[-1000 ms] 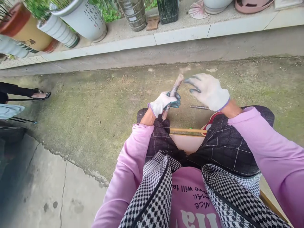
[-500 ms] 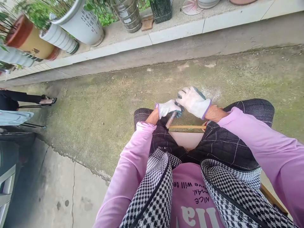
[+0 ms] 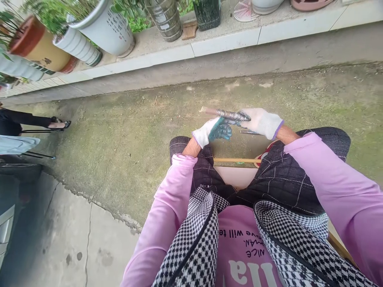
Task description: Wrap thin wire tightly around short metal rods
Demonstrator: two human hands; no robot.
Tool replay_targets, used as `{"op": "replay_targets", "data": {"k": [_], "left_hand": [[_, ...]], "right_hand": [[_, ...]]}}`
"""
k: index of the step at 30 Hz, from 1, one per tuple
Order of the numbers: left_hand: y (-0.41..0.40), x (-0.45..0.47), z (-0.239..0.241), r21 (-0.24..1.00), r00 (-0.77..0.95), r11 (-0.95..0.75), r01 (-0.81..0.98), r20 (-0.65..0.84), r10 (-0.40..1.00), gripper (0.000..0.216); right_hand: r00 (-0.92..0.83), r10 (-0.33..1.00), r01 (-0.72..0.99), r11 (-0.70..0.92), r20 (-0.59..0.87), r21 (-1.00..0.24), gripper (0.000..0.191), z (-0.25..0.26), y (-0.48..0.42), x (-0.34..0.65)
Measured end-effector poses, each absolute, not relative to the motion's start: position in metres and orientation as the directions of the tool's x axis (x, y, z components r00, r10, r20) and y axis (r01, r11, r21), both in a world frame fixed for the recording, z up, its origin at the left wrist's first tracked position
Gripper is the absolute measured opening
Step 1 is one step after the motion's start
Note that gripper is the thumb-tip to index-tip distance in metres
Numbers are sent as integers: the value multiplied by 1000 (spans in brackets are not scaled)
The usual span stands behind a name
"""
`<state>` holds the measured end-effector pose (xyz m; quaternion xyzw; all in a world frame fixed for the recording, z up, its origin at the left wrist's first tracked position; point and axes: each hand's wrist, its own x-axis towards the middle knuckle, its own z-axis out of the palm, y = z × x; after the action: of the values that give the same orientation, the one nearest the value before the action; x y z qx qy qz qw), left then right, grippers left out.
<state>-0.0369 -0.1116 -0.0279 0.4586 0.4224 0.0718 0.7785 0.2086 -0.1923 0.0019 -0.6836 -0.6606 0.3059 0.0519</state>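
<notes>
Right hand point(image 3: 263, 122) clasped one end of a wire-wound stick point(image 3: 226, 114), left hand point(image 3: 213, 130) curled just under it, grip unclear; a rod point(image 3: 249, 132) showed beside the right.

Tile-edged ledge point(image 3: 167, 55) is carrying red-rimmed yellow pot point(image 3: 48, 46), ribbed white pot point(image 3: 79, 47), lettered white pot point(image 3: 109, 34); pink slotted disc point(image 3: 243, 12) is lying farther right; bystander's black shoe point(image 3: 67, 124) is showing far left

The rod point(image 3: 229, 115) bars the gap between the left hand point(image 3: 213, 130) and right hand point(image 3: 261, 122). Beyond it, bare ground point(image 3: 149, 111) gives free passage up to the wall point(image 3: 224, 65) under the ledge point(image 3: 225, 43). Knees point(image 3: 326, 145) and a yellow bar point(image 3: 235, 160) obstruct the near side; pots point(image 3: 109, 30) crowd the ledge's left end.
</notes>
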Motion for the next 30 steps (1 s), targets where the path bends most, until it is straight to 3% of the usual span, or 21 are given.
{"op": "replay_targets", "data": {"k": [4,7,10,13,15,17,19,21,23,27,30], "left_hand": [[-117,-44,-20,812,682,551,193,-515,519,23],[-121,-42,-18,816,617,521,250,-549,564,18],[-120,-33,-21,788,509,503,356,-615,602,10],[-115,-29,-27,787,458,487,378,-616,640,15],[-112,-29,-29,798,445,473,374,-602,663,22],[-110,-33,-30,803,452,454,386,-594,666,23],[-111,-36,-28,796,451,436,420,-600,661,20],[-114,-38,-27,775,443,430,463,-623,645,17],[-117,-37,-26,757,447,433,489,-644,621,18],[-120,-31,-26,760,442,439,479,-641,628,17],[-118,-30,-26,772,430,459,440,-630,647,14]], "right_hand": [[22,940,704,-256,-340,-663,20,-4,-191,214],[26,886,357,-441,-463,-824,22,-3,-192,214],[-68,848,64,-522,-526,-850,28,2,-201,218],[-223,854,-8,-483,-469,-876,39,8,-212,228],[-386,791,103,-475,-475,-874,41,10,-218,232],[-470,680,397,-408,-564,-822,33,8,-221,230],[-393,639,681,-281,-661,-676,29,2,-221,222],[-250,685,832,-210,-685,-513,38,-7,-217,214],[-134,733,884,-216,-667,-414,38,-14,-211,211],[32,797,927,-249,-603,-279,17,-15,-192,224],[79,815,948,-240,-575,-210,25,-12,-185,234]]}}
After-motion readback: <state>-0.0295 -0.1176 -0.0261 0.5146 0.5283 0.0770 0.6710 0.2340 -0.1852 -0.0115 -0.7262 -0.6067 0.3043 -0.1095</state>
